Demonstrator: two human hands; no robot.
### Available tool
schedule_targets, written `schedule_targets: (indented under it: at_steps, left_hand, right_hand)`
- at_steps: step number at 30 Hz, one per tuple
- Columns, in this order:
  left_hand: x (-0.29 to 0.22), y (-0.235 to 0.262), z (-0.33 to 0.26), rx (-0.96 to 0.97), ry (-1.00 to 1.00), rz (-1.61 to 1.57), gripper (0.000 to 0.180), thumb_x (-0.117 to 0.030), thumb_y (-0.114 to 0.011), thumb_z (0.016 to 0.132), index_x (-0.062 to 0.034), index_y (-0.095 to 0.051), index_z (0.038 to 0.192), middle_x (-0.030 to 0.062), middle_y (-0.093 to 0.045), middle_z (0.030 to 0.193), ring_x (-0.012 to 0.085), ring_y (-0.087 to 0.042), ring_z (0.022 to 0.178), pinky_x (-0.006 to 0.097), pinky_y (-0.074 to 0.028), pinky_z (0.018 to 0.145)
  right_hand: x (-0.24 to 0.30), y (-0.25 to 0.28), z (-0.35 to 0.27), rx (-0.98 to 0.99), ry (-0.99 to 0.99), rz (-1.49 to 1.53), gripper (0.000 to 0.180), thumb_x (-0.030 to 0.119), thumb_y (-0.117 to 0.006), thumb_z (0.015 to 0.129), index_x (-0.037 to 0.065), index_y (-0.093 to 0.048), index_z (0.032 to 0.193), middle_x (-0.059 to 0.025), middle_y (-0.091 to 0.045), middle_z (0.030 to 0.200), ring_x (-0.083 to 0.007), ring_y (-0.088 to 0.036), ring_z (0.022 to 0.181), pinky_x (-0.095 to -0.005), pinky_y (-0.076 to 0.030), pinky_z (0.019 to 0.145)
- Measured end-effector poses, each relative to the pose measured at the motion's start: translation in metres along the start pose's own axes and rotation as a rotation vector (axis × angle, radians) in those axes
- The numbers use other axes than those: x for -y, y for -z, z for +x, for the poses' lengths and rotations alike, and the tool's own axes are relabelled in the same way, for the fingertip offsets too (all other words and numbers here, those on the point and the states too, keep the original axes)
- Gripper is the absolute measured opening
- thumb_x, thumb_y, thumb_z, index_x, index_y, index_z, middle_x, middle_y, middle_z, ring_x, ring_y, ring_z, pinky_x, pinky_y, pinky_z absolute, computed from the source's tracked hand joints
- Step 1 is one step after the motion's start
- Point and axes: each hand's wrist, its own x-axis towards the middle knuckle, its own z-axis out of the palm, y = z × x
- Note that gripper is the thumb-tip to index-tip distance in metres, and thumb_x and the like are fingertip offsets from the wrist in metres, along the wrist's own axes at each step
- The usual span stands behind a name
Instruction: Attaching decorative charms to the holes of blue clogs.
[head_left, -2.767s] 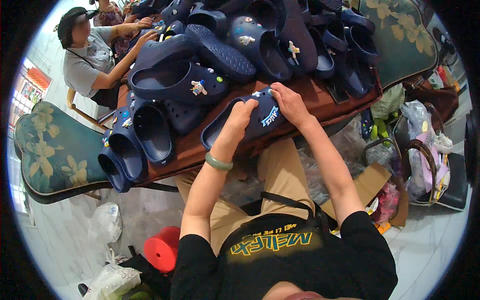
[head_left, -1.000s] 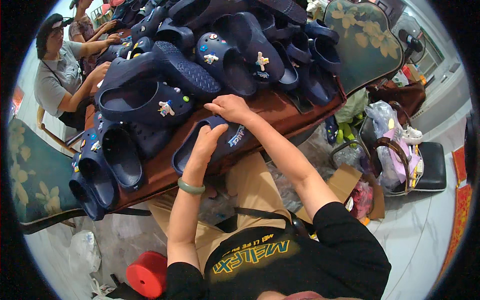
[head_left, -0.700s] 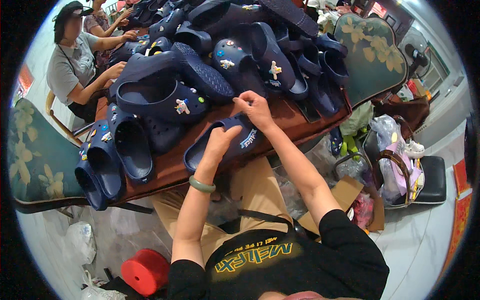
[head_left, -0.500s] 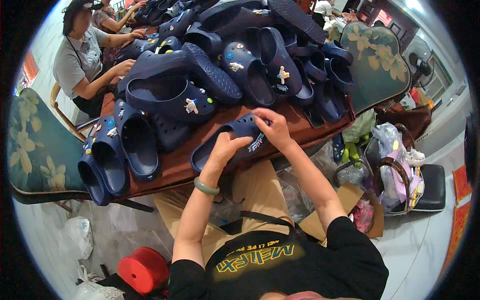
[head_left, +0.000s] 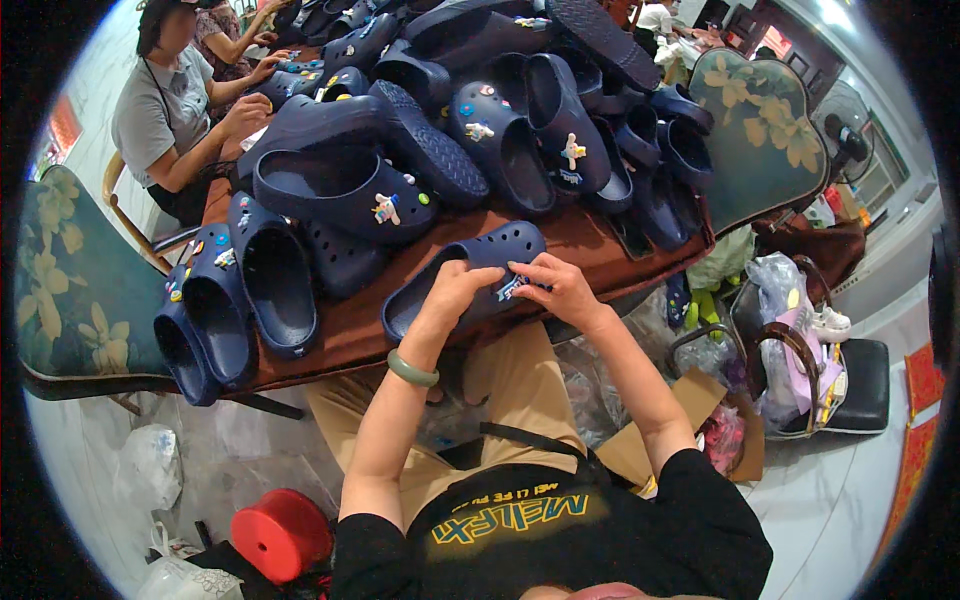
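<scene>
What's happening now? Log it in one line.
left hand: on navy clog; right hand: fingers at its blue-white charm; clog: at brown cloth's edge; behind: piled navy clogs

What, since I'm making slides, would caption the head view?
Left hand and right hand at a navy clog, before more clogs heaped on a brown table.

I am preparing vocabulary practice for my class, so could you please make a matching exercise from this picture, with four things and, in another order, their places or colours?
Things:
1. left hand
2. bangle
3. electric fan
4. cardboard box

Places or colours:
A. light brown
B. beyond the flowered chair back at the right
C. on a navy clog
D. pale green

Right pairs: 1-C, 2-D, 3-B, 4-A
</scene>
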Motion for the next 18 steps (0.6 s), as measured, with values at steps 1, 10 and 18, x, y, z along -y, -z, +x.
schedule_targets:
  at_steps: [1,10,18]
  left_hand:
    - [-0.001,0.000,0.001,-0.004,0.012,-0.012,0.021,-0.010,-0.061,0.083,0.0011,-0.065,0.101,0.0069,-0.067,0.091,0.0143,-0.065,0.077,0.027,-0.053,0.070]
    - [0.005,0.005,0.000,0.048,0.125,-0.104,0.024,-0.012,-0.062,0.085,0.0011,-0.063,0.105,0.0076,-0.067,0.092,0.0153,-0.065,0.076,0.028,-0.053,0.069]
    - [-0.008,-0.003,-0.007,0.046,-0.003,-0.074,0.028,-0.024,-0.059,0.088,-0.0024,-0.064,0.105,0.0036,-0.066,0.096,0.0125,-0.063,0.081,0.027,-0.050,0.075]
  right_hand:
    - [-0.001,0.000,0.000,0.000,0.001,0.002,0.039,0.017,-0.076,0.074,0.014,-0.067,0.111,-0.0068,-0.058,0.078,-0.0214,-0.059,0.069,-0.0329,-0.050,0.062]
    - [-0.002,-0.005,-0.008,-0.028,0.045,0.063,0.033,0.014,-0.076,0.074,0.011,-0.067,0.105,-0.0065,-0.059,0.082,-0.0219,-0.061,0.071,-0.0323,-0.051,0.063]
    - [-0.007,-0.013,-0.010,-0.202,0.125,-0.023,0.019,0.006,-0.076,0.070,0.004,-0.063,0.084,-0.0096,-0.059,0.083,-0.0279,-0.058,0.079,-0.0368,-0.049,0.070]
